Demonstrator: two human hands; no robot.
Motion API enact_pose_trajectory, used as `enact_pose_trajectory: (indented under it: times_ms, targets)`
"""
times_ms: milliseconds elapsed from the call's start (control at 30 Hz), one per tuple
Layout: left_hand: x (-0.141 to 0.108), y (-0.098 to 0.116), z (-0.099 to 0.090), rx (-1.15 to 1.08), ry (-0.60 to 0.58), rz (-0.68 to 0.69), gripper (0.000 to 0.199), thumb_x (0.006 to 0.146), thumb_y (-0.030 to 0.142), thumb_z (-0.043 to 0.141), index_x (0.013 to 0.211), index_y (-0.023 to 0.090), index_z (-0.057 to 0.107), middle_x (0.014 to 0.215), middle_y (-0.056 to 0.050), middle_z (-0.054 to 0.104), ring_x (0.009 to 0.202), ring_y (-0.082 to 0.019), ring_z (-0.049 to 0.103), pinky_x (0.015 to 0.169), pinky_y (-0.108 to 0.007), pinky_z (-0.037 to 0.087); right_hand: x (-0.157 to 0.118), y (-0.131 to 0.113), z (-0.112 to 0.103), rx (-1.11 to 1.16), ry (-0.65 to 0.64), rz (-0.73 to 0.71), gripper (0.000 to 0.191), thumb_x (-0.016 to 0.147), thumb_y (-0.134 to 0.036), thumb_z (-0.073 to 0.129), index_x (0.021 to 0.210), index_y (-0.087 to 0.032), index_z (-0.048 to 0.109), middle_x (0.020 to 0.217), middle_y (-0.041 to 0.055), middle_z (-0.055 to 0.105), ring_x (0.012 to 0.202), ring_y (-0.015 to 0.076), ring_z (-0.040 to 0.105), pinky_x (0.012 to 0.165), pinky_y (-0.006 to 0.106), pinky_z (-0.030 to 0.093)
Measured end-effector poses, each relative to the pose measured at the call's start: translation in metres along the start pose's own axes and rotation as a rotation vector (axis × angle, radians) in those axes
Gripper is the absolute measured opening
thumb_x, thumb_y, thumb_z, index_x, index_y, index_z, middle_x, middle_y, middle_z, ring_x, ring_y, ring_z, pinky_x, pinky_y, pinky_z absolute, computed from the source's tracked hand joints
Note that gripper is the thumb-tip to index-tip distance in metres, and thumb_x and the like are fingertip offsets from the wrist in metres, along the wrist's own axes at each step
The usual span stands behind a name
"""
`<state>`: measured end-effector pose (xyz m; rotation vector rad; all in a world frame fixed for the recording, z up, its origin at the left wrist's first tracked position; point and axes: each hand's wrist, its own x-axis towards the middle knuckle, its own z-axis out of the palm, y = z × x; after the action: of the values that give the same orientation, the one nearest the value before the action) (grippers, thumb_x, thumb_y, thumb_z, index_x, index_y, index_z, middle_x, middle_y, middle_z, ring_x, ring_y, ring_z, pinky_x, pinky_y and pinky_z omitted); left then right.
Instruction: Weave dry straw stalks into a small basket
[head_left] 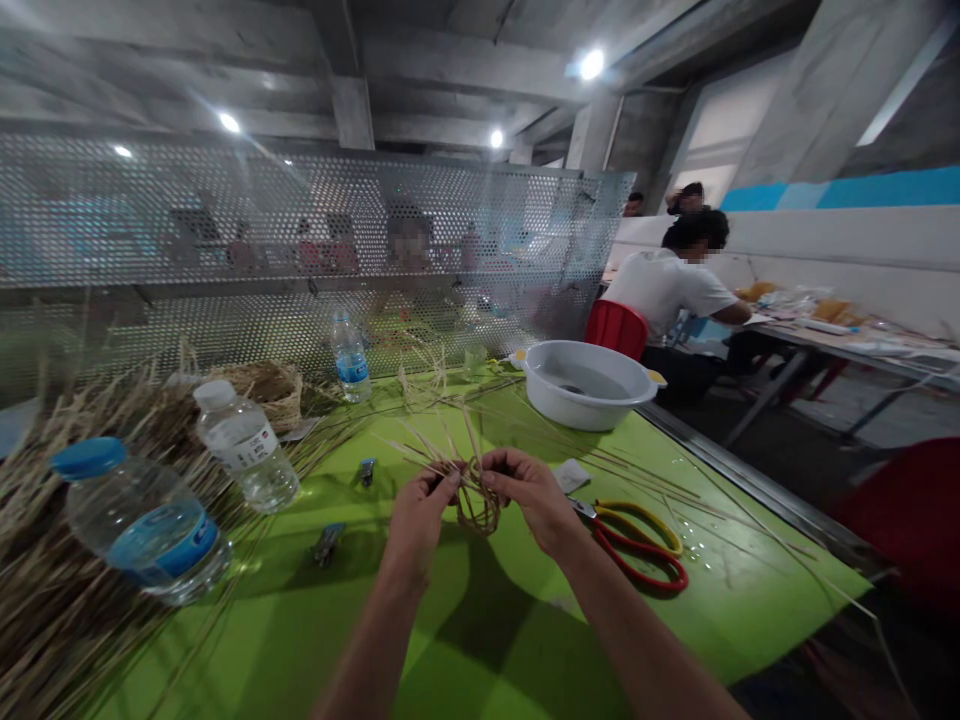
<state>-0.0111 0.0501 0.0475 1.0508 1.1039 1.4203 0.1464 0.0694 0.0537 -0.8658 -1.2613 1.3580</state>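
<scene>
Straw weave in hands, basin – water inside

woven piece: brown | table: green | scissors handles: red, yellow | basin: white | bottle cap: blue

The room is dim, lit by glaring round white ceiling lamps, one streaking light toward the far left. Haze veils the perforated grey metal screen. A soft dark shadow spreads across the lime-green tabletop, nearer than the bare left hand and bare right hand. Wide-angle stretching and blur affect the dry brown straw stalks at left.
</scene>
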Motion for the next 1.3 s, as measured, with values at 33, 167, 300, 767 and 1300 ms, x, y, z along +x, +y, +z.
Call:
enact_pose_trajectory:
  times_ms: [33,167,300,767,1300]
  targets:
    - [-0.0001,-0.0001,-0.0002,0.0,0.004,-0.002,0.029,0.071,0.036,0.073,0.091,0.015,0.077,0.082,-0.006,0.073,0.073,-0.017,0.057,0.069,-0.026,0.043,-0.0001,-0.0004,0.0001,0.0,-0.003,-0.001,0.024,0.067,-0.035,0.079,0.08,-0.018,0.069,0.071,-0.0006,0.059,0.06,0.0111,0.046,0.053,0.023,0.035]
    - [0.0004,-0.0008,-0.0009,0.007,0.004,-0.012,0.032,0.071,0.037,0.073,0.092,0.015,0.076,0.083,-0.006,0.072,0.075,-0.018,0.057,0.069,-0.026,0.042,-0.0006,-0.0023,0.0011,-0.006,-0.007,0.001,0.024,0.066,-0.036,0.078,0.079,-0.018,0.068,0.069,-0.0008,0.058,0.058,0.0109,0.045,0.052,0.023,0.034]
    - [0.0009,-0.0007,-0.0005,0.004,0.004,-0.013,0.032,0.069,0.038,0.073,0.092,0.015,0.076,0.082,-0.006,0.072,0.075,-0.018,0.057,0.069,-0.026,0.042,-0.0011,-0.0033,0.0016,-0.005,-0.008,0.0,0.024,0.066,-0.036,0.078,0.079,-0.018,0.068,0.069,-0.0011,0.058,0.057,0.0105,0.045,0.052,0.024,0.034]
    - [-0.0038,0.0075,0.0037,0.016,0.018,-0.02,0.028,0.068,0.036,0.074,0.088,0.016,0.076,0.081,-0.006,0.074,0.073,-0.018,0.058,0.068,-0.027,0.043,-0.0003,-0.0022,0.0031,-0.007,0.02,0.004,0.027,0.061,-0.036,0.081,0.073,-0.017,0.067,0.065,-0.0013,0.057,0.056,0.0105,0.046,0.049,0.023,0.035]
    - [0.0,0.0014,0.001,0.028,-0.012,-0.023,0.026,0.07,0.035,0.072,0.087,0.015,0.076,0.079,-0.005,0.073,0.073,-0.017,0.057,0.07,-0.027,0.043,-0.0009,0.0,0.0006,-0.015,0.016,0.007,0.022,0.065,-0.034,0.079,0.077,-0.017,0.069,0.066,-0.0011,0.06,0.056,0.0101,0.048,0.05,0.023,0.037]
